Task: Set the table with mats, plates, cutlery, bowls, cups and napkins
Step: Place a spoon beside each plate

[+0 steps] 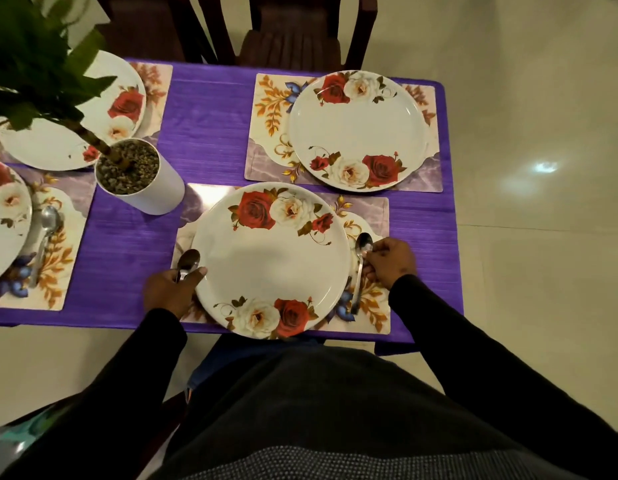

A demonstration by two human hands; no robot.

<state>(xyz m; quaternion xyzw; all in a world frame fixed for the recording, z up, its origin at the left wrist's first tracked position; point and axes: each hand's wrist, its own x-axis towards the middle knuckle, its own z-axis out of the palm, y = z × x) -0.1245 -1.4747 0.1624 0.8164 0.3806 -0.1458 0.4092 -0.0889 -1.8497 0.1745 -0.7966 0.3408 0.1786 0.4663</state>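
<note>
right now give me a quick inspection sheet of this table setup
surface: table under a purple cloth, four floral mats laid
job's things: near plate on near mat; far plate with no cutlery; two more plates at left, one with a spoon beside it; no bowls, cups or napkins seen
clutter: potted plant in a white pot
fingers: left hand grips a spoon left of the near plate; right hand holds a spoon on its right
cables: nothing seen
surroundings: dark chair opposite, pale tiled floor
</note>
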